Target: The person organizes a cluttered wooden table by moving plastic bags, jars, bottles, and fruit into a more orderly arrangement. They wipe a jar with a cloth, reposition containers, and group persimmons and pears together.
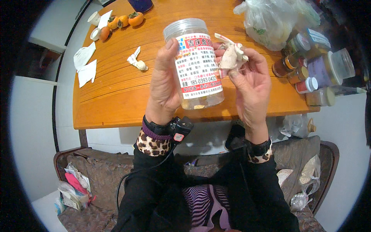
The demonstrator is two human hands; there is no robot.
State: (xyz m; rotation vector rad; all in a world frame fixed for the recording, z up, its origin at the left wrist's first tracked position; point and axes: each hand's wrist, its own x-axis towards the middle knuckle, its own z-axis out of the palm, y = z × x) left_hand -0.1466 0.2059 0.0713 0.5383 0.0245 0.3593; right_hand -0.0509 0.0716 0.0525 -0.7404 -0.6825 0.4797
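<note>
A clear plastic jar point(200, 103) with a translucent screw lid is held up over the near side of the wooden table, tilted slightly. Its large label bears printed writing, and a few pale yellowish pieces show at the bottom. My left hand point(164, 81) grips the jar from the left side, thumb along its upper edge. Between the thumb and fingers of my right hand point(252, 84) is a crumpled, whitish ribbed cloth point(230, 56) with reddish edging. The cloth is right beside the jar's right side; whether it touches the jar I cannot tell.
A small knotted cloth point(137, 61) lies on the wooden table point(116, 98). Several persimmons point(135, 19), paper cups point(94, 18) and white tissues point(87, 72) sit at the left. Plastic bags point(269, 23) and several jars point(324, 69) crowd the right. A patterned sofa point(98, 171) stands below.
</note>
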